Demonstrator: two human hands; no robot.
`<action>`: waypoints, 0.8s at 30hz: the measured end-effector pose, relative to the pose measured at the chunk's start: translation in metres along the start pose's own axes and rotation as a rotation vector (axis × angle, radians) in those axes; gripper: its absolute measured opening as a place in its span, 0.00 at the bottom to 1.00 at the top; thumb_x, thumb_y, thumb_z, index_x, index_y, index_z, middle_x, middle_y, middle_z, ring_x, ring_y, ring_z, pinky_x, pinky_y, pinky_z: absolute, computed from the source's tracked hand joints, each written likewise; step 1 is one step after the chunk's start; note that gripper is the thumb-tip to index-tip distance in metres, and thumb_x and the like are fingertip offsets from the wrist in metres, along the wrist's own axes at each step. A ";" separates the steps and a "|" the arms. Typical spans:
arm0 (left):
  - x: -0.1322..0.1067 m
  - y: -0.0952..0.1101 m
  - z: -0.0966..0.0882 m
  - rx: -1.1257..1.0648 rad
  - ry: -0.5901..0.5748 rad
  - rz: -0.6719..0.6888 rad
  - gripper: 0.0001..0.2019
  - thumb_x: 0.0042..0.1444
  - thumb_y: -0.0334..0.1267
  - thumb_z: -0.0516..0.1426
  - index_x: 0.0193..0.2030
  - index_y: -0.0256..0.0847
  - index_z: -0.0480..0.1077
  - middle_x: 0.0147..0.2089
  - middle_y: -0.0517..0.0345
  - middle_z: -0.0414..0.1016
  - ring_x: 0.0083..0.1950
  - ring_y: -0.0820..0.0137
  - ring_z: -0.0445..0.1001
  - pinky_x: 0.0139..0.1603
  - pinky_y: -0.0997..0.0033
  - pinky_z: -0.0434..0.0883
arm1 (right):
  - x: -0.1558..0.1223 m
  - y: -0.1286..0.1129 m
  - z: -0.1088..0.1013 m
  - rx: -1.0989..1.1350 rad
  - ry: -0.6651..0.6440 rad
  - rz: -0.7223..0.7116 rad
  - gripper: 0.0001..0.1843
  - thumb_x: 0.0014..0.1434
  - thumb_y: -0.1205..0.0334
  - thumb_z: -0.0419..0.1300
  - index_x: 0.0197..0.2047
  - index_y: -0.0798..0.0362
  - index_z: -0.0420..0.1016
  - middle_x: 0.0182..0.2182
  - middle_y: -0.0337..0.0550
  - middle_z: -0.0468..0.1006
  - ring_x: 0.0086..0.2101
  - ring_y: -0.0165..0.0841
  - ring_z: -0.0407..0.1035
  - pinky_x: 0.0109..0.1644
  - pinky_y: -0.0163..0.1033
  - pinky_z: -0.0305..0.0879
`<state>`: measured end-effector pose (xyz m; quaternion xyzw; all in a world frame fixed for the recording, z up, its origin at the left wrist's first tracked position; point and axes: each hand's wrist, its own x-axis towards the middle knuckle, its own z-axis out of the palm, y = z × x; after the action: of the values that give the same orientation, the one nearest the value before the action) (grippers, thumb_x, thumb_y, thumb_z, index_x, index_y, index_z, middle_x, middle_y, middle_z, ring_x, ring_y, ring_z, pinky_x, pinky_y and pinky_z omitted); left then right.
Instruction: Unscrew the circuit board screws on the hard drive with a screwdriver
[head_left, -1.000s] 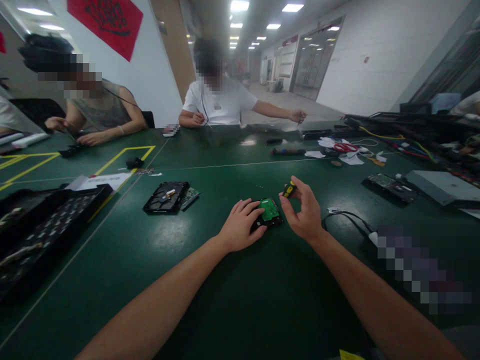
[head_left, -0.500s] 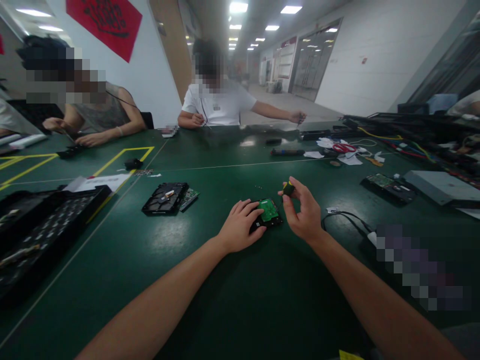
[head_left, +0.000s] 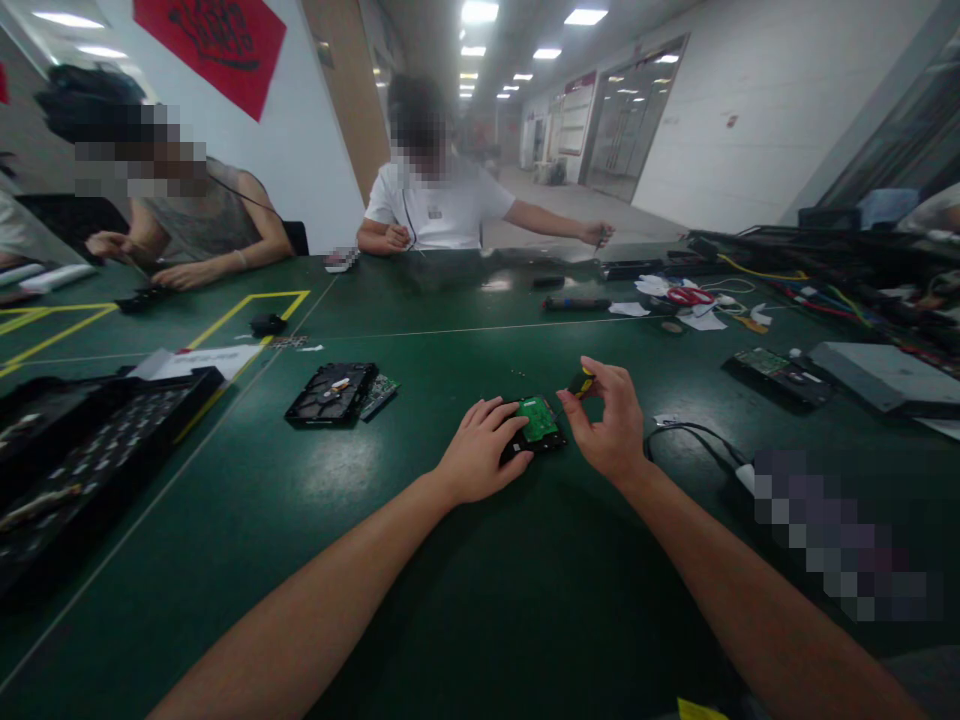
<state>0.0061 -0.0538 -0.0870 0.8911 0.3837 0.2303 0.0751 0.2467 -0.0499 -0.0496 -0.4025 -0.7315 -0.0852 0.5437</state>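
Note:
A hard drive with a green circuit board [head_left: 538, 423] facing up lies on the green table [head_left: 420, 560] in front of me. My left hand [head_left: 480, 450] lies over its left side, fingers curled down on it, holding it still. My right hand [head_left: 611, 420] is closed in a pinch around a small screwdriver [head_left: 579, 382] with a yellow and black handle. The screwdriver slants down toward the board's upper right corner.
A second black drive [head_left: 332, 392] with a loose board lies to the left. A black tray [head_left: 75, 450] fills the near left. More drives [head_left: 780, 372], cables and paper scraps lie at the right. Two people sit across the table, working with their own hands.
My right hand has turned the screwdriver a little between its fingers and dipped slightly toward the board. My left hand has stayed on the drive.

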 end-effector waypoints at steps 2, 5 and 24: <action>0.000 0.000 0.000 0.001 -0.001 -0.001 0.27 0.67 0.53 0.59 0.69 0.47 0.68 0.73 0.48 0.66 0.78 0.46 0.58 0.77 0.33 0.56 | -0.001 0.000 0.001 0.044 -0.038 0.032 0.31 0.71 0.59 0.62 0.74 0.42 0.59 0.55 0.52 0.75 0.46 0.43 0.77 0.49 0.54 0.82; 0.000 0.001 -0.001 0.010 -0.006 -0.006 0.27 0.67 0.53 0.59 0.69 0.46 0.68 0.74 0.48 0.66 0.78 0.46 0.58 0.77 0.33 0.56 | -0.004 0.001 0.002 0.137 -0.095 0.076 0.33 0.74 0.61 0.56 0.77 0.42 0.52 0.62 0.54 0.73 0.48 0.42 0.80 0.55 0.57 0.80; 0.001 0.000 0.000 0.008 -0.006 -0.005 0.28 0.67 0.53 0.59 0.69 0.45 0.68 0.73 0.47 0.67 0.77 0.45 0.58 0.78 0.34 0.55 | -0.003 0.002 0.001 0.065 -0.082 0.018 0.34 0.73 0.65 0.54 0.79 0.43 0.51 0.62 0.54 0.74 0.49 0.43 0.77 0.59 0.59 0.75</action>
<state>0.0067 -0.0534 -0.0869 0.8913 0.3865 0.2257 0.0731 0.2480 -0.0495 -0.0528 -0.3945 -0.7518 -0.0399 0.5268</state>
